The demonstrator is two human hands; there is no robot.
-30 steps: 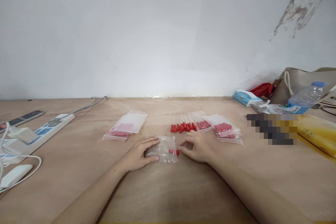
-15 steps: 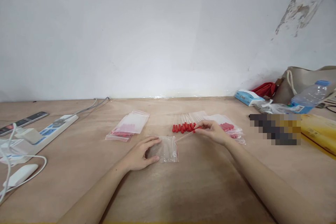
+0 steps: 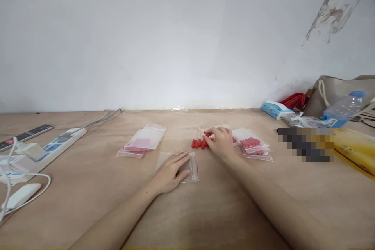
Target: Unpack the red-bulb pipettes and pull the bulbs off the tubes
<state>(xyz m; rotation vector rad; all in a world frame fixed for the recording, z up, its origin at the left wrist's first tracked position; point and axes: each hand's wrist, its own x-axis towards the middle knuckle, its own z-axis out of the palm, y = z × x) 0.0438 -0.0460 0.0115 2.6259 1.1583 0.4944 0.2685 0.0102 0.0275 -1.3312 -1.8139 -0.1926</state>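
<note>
My left hand (image 3: 172, 172) lies flat with fingers outstretched on a small clear zip bag (image 3: 191, 168), pressing it to the table and covering much of it. The bag's red-lined mouth points right. Just beyond, my right hand (image 3: 221, 142) pinches the red end of a dropper (image 3: 206, 134) between thumb and fingertips. Several more droppers with red bulbs (image 3: 197, 143) and thin pale stems lie in a row there, partly hidden by that hand. I cannot see whether a dropper is inside the bag beneath my left hand.
Filled zip bags lie in a left stack (image 3: 145, 138) and a right stack (image 3: 253, 144). A power strip (image 3: 64, 148) with cables and a remote (image 3: 26, 136) sit at left. Tissues (image 3: 277, 109), a bottle (image 3: 344, 111) and a yellow package (image 3: 354, 148) stand at right.
My right hand has moved left, from a dropper whose stem pointed at the bag's mouth to the row of droppers. My left hand has slid right and flattened over the bag.
</note>
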